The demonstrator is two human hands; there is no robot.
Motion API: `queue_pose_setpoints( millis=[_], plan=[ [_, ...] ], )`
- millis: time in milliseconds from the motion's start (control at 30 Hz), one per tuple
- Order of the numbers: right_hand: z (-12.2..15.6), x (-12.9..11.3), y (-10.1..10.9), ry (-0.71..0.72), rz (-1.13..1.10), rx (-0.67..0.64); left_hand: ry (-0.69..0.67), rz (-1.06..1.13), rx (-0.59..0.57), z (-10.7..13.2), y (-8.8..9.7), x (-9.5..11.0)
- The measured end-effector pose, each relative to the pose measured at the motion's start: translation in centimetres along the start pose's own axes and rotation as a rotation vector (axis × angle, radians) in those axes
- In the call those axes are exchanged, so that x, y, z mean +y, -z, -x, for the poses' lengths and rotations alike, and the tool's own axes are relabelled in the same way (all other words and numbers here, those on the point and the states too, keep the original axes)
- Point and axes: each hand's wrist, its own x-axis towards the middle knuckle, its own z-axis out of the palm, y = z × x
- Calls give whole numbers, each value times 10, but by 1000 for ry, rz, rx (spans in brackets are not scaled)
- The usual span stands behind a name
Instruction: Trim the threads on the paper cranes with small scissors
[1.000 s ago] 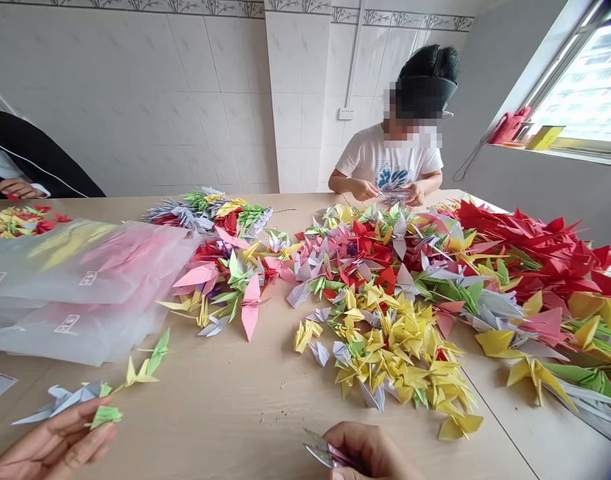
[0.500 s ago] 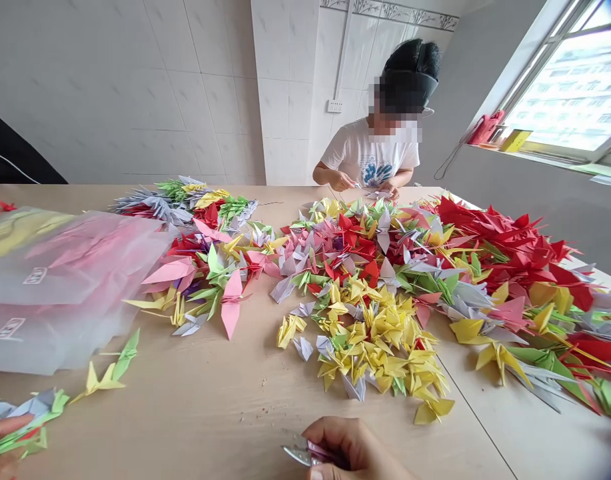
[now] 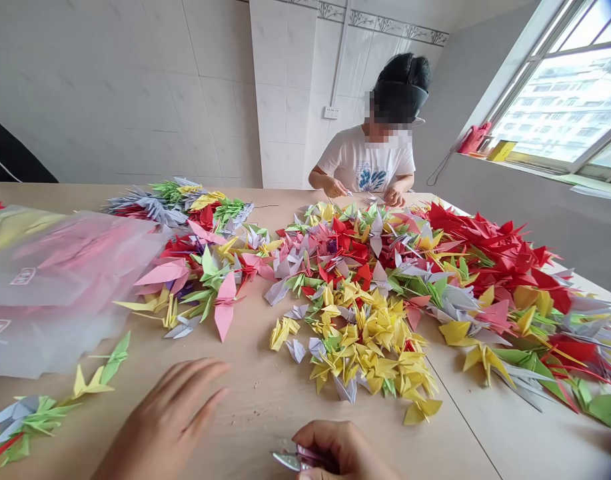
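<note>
My left hand (image 3: 168, 417) reaches over the bare tabletop at lower left, slightly blurred, fingers stretched out and nothing visible in them. Closed fingers of my right hand (image 3: 342, 450) grip a small pink-handled cutter (image 3: 286, 460) at the bottom edge; its short pointed metal blade faces left. Beyond that hand lies a heap of yellow folded paper cranes (image 3: 372, 340), some grey and green among them. Left of my left hand rests a cluster of green and grey paper cranes (image 3: 28, 420). Nearer the middle, a pink paper crane (image 3: 226, 307) lies on the table.
Translucent plastic bags (image 3: 80, 293) holding pink and yellow folded paper cover the left side. Mixed cranes (image 3: 305, 247) spread across the middle, with red cranes (image 3: 490, 250) piled at right. Opposite sits a person (image 3: 370, 160), hands at small pieces. The wooden table (image 3: 245, 427) has a seam.
My left hand has let go of the green and grey cranes at the left edge and moved right, fingers extended. The right hand keeps the cutter. The view has shifted slightly.
</note>
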Motion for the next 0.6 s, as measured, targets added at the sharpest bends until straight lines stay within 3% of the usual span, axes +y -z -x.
queue_pose_setpoints(
  millis=[100,267,400,600],
  plan=[
    [-1,3,-1,14,31,2,-184,-112,-110,-41,-21,30],
    [-1,8,-2,-5,73,22,-168,-123,-169,-79,-46,56],
    [-1,11,-1,-1,101,-13,-76,-77,-222,-85,-43,56],
    [0,11,0,63,87,-41,-58,33,-91,-98,-33,53]
  ],
)
